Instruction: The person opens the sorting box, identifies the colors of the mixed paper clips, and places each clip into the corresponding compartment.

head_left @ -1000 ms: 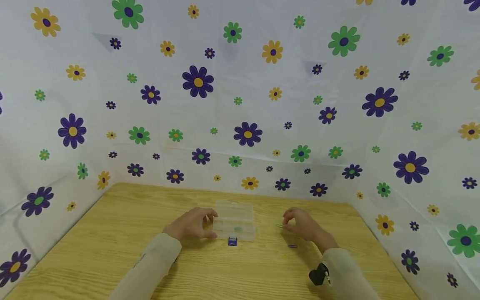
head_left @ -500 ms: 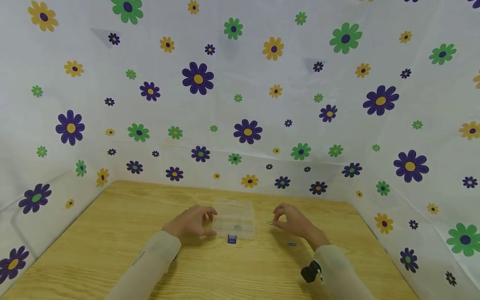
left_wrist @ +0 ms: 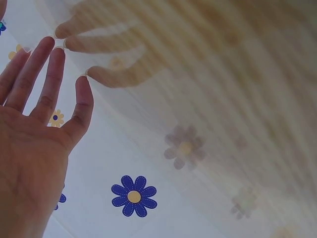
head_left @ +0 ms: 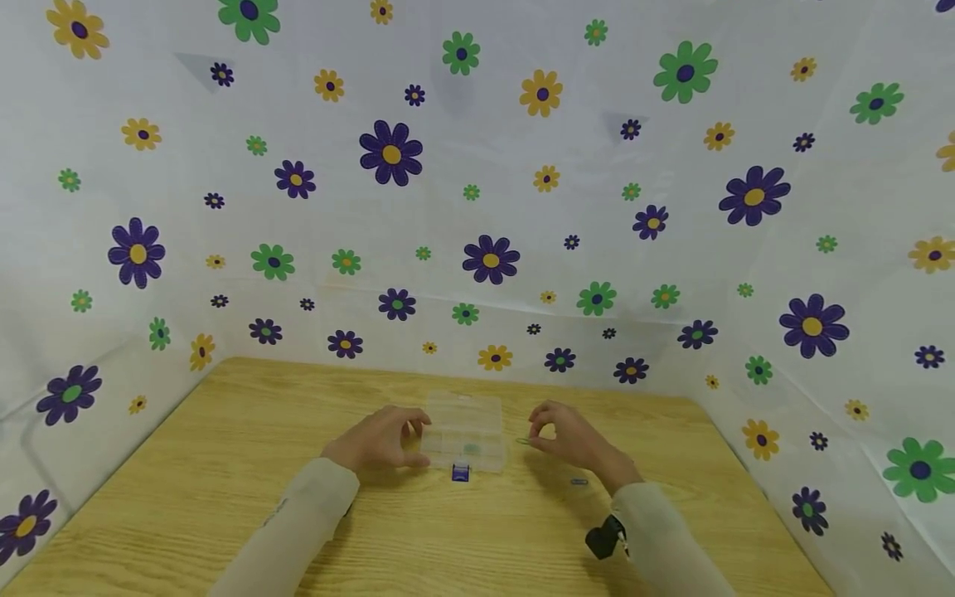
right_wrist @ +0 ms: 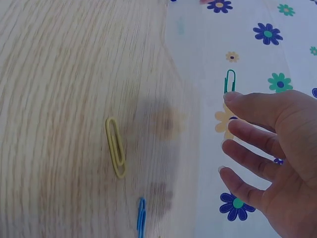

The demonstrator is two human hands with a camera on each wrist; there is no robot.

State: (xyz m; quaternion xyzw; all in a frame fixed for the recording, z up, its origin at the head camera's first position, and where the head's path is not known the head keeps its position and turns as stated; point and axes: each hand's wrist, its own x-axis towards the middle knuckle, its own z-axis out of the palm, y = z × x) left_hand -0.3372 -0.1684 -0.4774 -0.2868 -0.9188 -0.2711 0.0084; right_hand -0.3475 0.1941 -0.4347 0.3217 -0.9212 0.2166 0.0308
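A clear plastic box lies on the table with its lid laid back and a blue latch at its front. Inside one compartment is a small greenish item, too blurred to identify. My left hand rests at the box's left edge, thumb and index finger spread and touching it; its other fingers look relaxed in the left wrist view. My right hand pinches a green paper clip between thumb and index finger, just right of the box. The index finger is mostly hidden in the right wrist view.
On the tabletop a blue paper clip lies below my right hand. A yellow paper clip lies near it in the right wrist view. White flowered sheets enclose the table's back and sides.
My right hand has moved left with the green paper clip, closer to the box. The left hand stays by the box. The head view has shifted slightly.
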